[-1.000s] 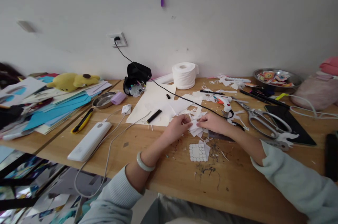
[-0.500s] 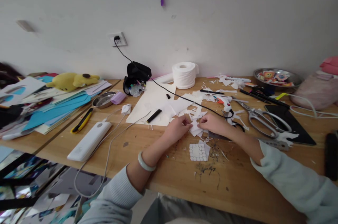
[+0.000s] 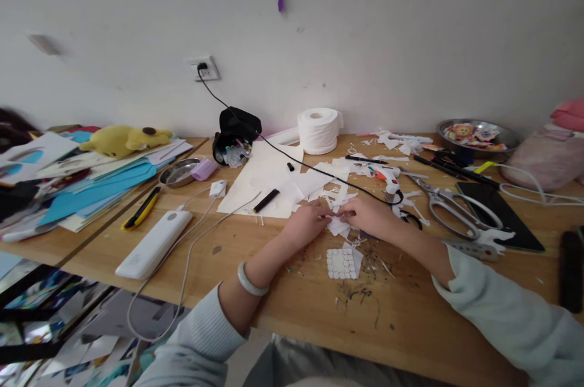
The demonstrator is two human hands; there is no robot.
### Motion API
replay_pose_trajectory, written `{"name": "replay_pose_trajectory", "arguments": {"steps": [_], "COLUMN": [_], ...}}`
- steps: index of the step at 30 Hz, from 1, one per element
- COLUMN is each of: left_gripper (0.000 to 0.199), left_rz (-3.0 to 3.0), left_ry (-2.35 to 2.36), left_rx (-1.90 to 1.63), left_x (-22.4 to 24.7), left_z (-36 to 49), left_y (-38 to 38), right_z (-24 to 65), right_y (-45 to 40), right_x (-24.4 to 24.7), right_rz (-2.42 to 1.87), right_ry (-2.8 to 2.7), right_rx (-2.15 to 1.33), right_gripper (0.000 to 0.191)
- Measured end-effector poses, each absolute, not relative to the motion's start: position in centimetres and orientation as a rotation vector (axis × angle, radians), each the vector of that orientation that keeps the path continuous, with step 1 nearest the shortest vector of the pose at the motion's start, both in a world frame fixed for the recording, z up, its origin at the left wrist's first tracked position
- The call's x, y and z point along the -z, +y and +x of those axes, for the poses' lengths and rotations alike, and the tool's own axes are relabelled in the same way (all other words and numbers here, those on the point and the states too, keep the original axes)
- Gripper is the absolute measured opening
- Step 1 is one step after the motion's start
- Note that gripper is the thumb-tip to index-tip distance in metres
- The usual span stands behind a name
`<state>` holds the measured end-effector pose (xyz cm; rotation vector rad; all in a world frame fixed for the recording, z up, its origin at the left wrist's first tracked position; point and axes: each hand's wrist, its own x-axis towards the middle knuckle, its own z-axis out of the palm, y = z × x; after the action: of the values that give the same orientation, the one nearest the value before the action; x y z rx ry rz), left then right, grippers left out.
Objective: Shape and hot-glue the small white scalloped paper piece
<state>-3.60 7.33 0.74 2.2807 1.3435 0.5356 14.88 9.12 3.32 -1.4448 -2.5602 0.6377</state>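
Note:
My left hand (image 3: 310, 221) and my right hand (image 3: 360, 214) meet fingertip to fingertip over a heap of white paper scraps (image 3: 338, 227). The fingers of both are pinched together. What lies between them is too small to name, though white paper shows right below. Nearer to me rests a small square white piece (image 3: 340, 263) edged with scalloped, outlined shapes, overlapping another bit of paper. A white glue gun (image 3: 390, 180) lies just beyond my right hand, its black cord running to the wall socket. Black-handled scissors (image 3: 411, 218) are partly hidden behind my right forearm.
Large shears (image 3: 460, 210) and a black tablet (image 3: 506, 216) lie to the right. To the left are a white power bank (image 3: 155, 245) with cables and a yellow cutter (image 3: 141, 209). White sheets (image 3: 255, 180), a paper roll (image 3: 318, 131) and a pencil case (image 3: 235, 134) stand towards the wall.
My two hands have come closer together, so that their fingertips now meet over the scraps. The things on the table stay where they were.

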Motion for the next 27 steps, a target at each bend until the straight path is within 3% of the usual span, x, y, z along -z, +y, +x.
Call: {"name": "replay_pose_trajectory", "arguments": {"steps": [9, 27], "left_gripper": [0.023, 0.018], "left_rz": [2.481, 2.467], "left_ry": [1.283, 1.328], "left_rx": [-0.413, -0.409], "left_x": [-1.1, -0.5], "left_z": [-3.7, -3.4], "left_y": [7.5, 7.7], "right_z": [14.7, 14.1], "right_y": [8.6, 8.1], "right_x": [-3.8, -3.3], "right_rz": [-1.455, -1.593], "right_ry": [-2.693, -2.718], "right_rx": [-0.426, -0.319], "right_gripper": [0.027, 0.027]}}
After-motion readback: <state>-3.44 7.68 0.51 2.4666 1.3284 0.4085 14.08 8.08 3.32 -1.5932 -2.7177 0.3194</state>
